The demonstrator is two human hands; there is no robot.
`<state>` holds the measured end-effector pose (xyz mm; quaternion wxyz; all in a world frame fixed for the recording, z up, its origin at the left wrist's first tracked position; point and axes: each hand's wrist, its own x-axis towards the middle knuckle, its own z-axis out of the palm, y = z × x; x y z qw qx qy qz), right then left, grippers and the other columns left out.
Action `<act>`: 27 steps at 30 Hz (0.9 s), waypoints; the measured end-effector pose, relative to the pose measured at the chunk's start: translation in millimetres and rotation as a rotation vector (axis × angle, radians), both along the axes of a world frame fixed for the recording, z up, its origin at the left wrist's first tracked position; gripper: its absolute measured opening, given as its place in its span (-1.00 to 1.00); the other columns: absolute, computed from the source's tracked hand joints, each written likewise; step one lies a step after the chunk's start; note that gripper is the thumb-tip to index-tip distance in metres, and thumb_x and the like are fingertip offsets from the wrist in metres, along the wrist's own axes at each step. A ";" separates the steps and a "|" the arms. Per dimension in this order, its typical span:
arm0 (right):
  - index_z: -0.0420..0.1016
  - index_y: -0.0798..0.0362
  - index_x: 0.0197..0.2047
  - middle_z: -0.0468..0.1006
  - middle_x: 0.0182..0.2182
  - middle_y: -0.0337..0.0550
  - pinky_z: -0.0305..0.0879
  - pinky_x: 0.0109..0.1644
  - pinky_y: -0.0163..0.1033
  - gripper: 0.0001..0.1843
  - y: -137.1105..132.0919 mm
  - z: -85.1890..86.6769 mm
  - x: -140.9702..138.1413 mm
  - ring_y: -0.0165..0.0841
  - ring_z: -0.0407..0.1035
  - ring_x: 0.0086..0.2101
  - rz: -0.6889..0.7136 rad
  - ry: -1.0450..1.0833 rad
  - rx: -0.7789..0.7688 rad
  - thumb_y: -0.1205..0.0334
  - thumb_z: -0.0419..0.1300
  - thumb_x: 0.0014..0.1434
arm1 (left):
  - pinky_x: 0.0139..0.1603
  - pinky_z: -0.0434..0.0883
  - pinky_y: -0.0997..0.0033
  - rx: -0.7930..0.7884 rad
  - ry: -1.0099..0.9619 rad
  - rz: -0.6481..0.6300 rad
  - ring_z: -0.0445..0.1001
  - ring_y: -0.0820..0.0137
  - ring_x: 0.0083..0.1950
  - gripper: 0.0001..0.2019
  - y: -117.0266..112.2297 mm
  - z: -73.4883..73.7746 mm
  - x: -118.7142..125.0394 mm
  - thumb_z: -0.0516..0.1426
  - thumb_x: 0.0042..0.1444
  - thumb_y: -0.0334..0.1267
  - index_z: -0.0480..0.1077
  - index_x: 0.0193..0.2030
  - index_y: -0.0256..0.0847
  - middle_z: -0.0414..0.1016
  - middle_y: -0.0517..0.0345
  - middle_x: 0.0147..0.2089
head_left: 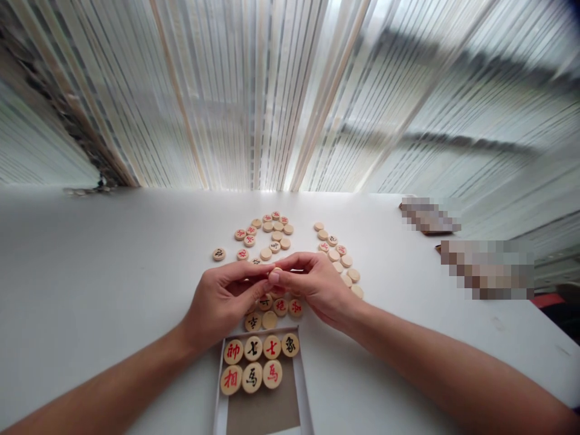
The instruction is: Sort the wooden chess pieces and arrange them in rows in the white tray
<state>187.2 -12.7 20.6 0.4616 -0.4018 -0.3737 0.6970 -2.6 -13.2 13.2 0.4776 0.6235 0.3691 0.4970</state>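
Note:
My left hand (229, 296) and my right hand (317, 284) meet above the white table. Between their fingertips is a round wooden xiangqi piece (276, 271), whose marking I cannot read. Both hands are closed around it, thumbs and forefingers pinched together. Right below them lies an open shallow box (307, 386) with a brown bottom. Several pieces sit in it in two rows, face up, such as a red-marked piece (234, 351) and a black-marked piece (290, 345). Loose pieces, among them a blank-sided one (269, 319), lie under and beyond my hands, partly hidden by them.
More pieces (278, 227) are scattered over the table (113, 260) further back, and a curved line of pieces (347, 261) runs along the right. Two blurred-out flat objects (428, 216) lie at the right edge. Striped sheer curtains (254, 96) hang behind the table.

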 end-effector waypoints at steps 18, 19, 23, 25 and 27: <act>0.79 -0.01 -0.06 0.78 -0.23 -0.10 0.52 -0.02 -0.16 -0.55 -1.1 0.9 0.0 -0.31 0.60 -0.23 -0.018 -0.075 0.123 0.10 0.62 -0.06 | -0.29 0.67 0.62 -0.132 -0.099 0.051 0.72 0.42 -0.36 -0.78 3.6 0.2 -1.7 0.44 0.10 -0.34 0.73 -0.08 -0.18 0.76 0.10 -0.30; 0.79 -0.02 -0.06 0.78 -0.22 -0.09 0.53 -0.01 -0.16 -0.52 -1.1 0.6 -0.1 -0.31 0.61 -0.23 -0.022 -0.069 0.105 0.12 0.64 -0.09 | -0.27 0.67 0.62 -0.145 -0.116 0.041 0.73 0.41 -0.34 -0.75 3.9 -0.1 -1.5 0.46 0.06 -0.36 0.73 -0.08 -0.17 0.77 0.10 -0.28; 0.79 0.01 -0.07 0.79 -0.28 -0.10 0.54 -0.06 -0.20 -0.45 -1.1 -0.4 -1.0 -0.32 0.63 -0.27 -0.006 -0.023 0.062 0.21 0.68 -0.21 | -0.17 0.70 0.58 -0.169 -0.165 0.000 0.77 0.31 -0.24 -0.61 3.1 -0.5 -1.0 0.52 -0.10 -0.44 0.73 -0.08 -0.14 0.78 0.09 -0.24; 0.79 0.03 -0.07 0.78 -0.29 -0.10 0.55 -0.09 -0.22 -0.43 -0.9 -1.0 -1.3 -0.31 0.64 -0.28 0.009 -0.007 0.057 0.23 0.68 -0.23 | -0.17 0.71 0.53 -0.164 -0.154 -0.006 0.77 0.27 -0.23 -0.60 2.3 -1.0 -1.5 0.53 -0.11 -0.44 0.73 -0.08 -0.14 0.78 0.08 -0.22; 0.79 0.04 -0.08 0.78 -0.30 -0.10 0.57 -0.09 -0.22 -0.44 -0.5 -2.1 -1.3 -0.30 0.65 -0.28 0.019 -0.003 0.060 0.24 0.68 -0.23 | -0.16 0.73 0.49 -0.148 -0.126 0.002 0.78 0.23 -0.21 -0.61 1.7 -2.0 -2.4 0.52 -0.09 -0.43 0.73 -0.07 -0.13 0.77 0.07 -0.18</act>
